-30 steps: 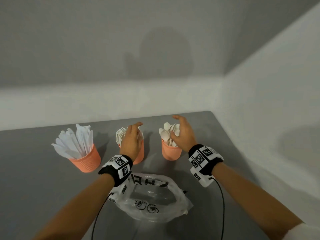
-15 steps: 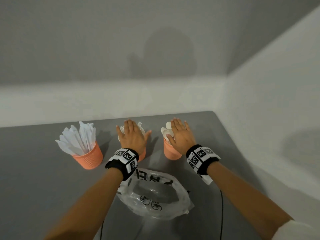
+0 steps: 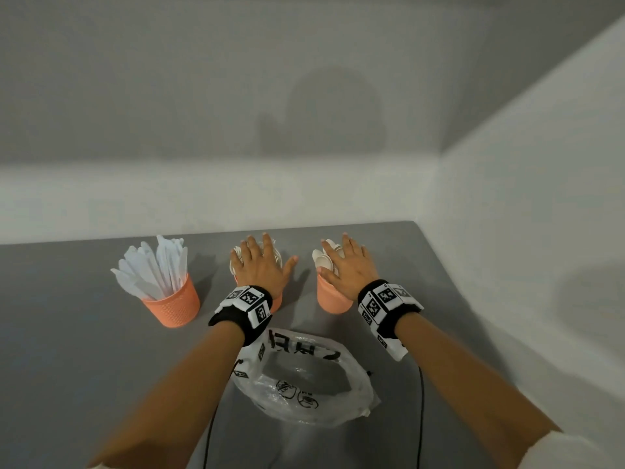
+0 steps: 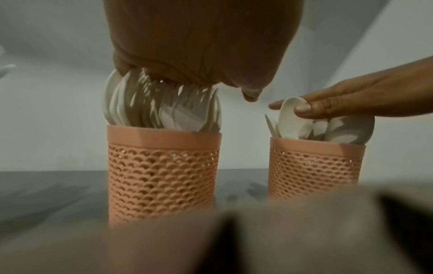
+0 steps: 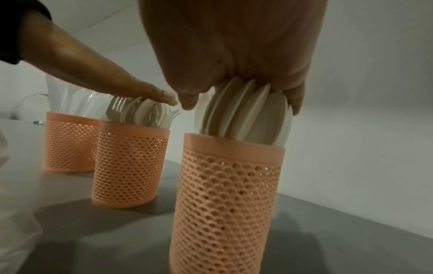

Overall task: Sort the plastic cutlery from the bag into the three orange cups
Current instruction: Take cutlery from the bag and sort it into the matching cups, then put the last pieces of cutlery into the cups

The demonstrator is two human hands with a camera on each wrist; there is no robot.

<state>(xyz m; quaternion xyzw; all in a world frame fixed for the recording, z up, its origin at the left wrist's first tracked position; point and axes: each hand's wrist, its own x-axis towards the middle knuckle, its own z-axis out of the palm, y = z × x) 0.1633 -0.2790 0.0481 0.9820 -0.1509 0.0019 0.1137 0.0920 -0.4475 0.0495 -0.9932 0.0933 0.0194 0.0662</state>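
Note:
Three orange mesh cups stand in a row on the grey table (image 3: 67, 367). The left cup (image 3: 172, 304) holds white knives (image 3: 155, 265). My left hand (image 3: 260, 265) lies flat, fingers spread, on the forks (image 4: 164, 109) in the middle cup (image 4: 164, 174). My right hand (image 3: 348, 265) presses flat on the spoons (image 5: 246, 115) in the right cup (image 5: 225, 194). Neither hand grips anything. The clear plastic bag (image 3: 304, 377) lies crumpled in front of the cups, between my forearms; I see no cutlery in it.
White walls meet at the table's far right corner (image 3: 416, 221). Black wrist cables (image 3: 421, 401) trail over the table beside the bag. Bare grey tabletop stretches to the left of the knife cup.
Both hands have flattened from loosely curled and lowered onto the cutlery tops, the left on the forks, the right on the spoons. The view has shifted slightly.

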